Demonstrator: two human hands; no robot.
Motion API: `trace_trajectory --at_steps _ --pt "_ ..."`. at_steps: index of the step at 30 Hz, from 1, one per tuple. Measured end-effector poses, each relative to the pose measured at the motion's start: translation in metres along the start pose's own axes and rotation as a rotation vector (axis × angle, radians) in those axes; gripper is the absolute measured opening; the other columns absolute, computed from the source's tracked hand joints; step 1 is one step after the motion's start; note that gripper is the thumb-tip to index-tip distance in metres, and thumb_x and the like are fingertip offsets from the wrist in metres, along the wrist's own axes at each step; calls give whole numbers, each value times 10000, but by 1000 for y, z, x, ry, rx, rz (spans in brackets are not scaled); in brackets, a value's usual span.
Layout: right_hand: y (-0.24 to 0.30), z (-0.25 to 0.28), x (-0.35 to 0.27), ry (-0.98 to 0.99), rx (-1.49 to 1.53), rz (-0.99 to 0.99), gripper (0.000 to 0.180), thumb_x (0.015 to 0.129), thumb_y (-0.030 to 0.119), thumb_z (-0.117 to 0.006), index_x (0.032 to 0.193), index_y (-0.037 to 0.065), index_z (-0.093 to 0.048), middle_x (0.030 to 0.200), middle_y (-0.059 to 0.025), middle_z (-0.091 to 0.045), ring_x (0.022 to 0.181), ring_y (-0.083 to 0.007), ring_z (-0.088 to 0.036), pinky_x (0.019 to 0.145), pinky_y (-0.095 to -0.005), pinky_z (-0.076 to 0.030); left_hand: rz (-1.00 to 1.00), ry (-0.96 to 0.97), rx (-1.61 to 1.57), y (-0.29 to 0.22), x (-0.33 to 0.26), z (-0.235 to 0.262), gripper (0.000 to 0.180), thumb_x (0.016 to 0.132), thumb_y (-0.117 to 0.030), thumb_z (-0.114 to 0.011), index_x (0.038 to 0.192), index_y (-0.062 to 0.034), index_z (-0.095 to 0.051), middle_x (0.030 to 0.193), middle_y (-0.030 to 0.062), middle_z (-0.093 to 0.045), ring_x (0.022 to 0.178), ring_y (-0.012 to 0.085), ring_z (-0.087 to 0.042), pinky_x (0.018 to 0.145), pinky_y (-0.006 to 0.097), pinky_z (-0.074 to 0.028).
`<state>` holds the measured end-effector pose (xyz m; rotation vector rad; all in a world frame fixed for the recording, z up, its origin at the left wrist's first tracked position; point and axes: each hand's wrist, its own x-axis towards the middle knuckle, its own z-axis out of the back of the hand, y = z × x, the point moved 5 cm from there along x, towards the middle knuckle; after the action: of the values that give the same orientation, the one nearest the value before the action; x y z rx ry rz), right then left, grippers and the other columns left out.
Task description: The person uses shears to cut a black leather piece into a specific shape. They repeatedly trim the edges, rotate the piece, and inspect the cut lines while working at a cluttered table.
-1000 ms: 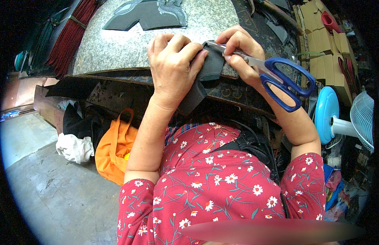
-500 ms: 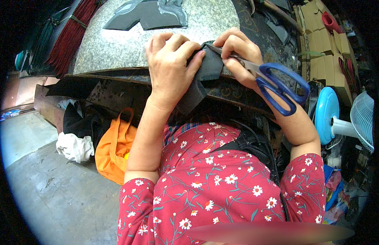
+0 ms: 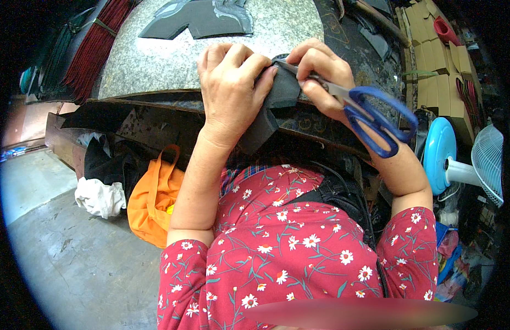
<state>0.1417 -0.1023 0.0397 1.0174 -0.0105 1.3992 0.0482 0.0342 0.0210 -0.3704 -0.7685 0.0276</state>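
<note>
left hand (image 3: 233,91) grips dark foam piece (image 3: 274,104) | right hand (image 3: 321,77) clasps blue-handled scissors (image 3: 370,113), blades barely advanced | cutting continues beside speckled tabletop (image 3: 156,60)

bag (image 3: 156,201) left of fan (image 3: 469,165)

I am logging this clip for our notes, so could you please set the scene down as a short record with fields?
left hand: left hand grips a dark foam piece over the table edge
right hand: right hand holds blue-handled scissors, blades at the foam piece
work surface: speckled grey table with dark cut shapes lying on it
below table: orange bag and white cloth on the floor
right side: blue and white fan, stacked cardboard
clothing: red flowered top
</note>
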Motion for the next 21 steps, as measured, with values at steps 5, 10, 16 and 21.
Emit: trace_trajectory --at_steps 5,10,16,21 --pt "1 -9 -3 110 -133 -29 102 714 -25 -565 790 34 -531 977 -166 -591 831 -258 -602 759 -318 -495 29 -56 -18 2 -5 4 157 775 -245 -767 879 -143 -709 913 18 -622 1030 278 -548 1018 483 -354" --pt "-8 -2 -4 -1 73 -49 71 743 24 -553 807 35 -524 1019 -160 -598 892 -235 -582 843 -330 -475 -20 -16 -42 3 -4 4 149 773 -233 -764 866 -139 -696 904 16 -617 1033 275 -546 1034 502 -340" --pt "-14 1 -4 -43 243 -125 64 758 47 -544 815 32 -517 1044 -158 -607 953 -230 -574 896 -345 -454 -34 -14 -24 0 -2 4 129 771 -217 -759 814 -131 -673 882 29 -601 1011 279 -543 1031 510 -339" --pt "-4 -7 -3 50 44 -67 81 732 30 -563 798 22 -516 992 -163 -608 907 -263 -595 855 -356 -476 -19 -18 -20 1 -4 1 132 766 -212 -762 812 -126 -673 878 40 -597 993 286 -541 1009 496 -353"
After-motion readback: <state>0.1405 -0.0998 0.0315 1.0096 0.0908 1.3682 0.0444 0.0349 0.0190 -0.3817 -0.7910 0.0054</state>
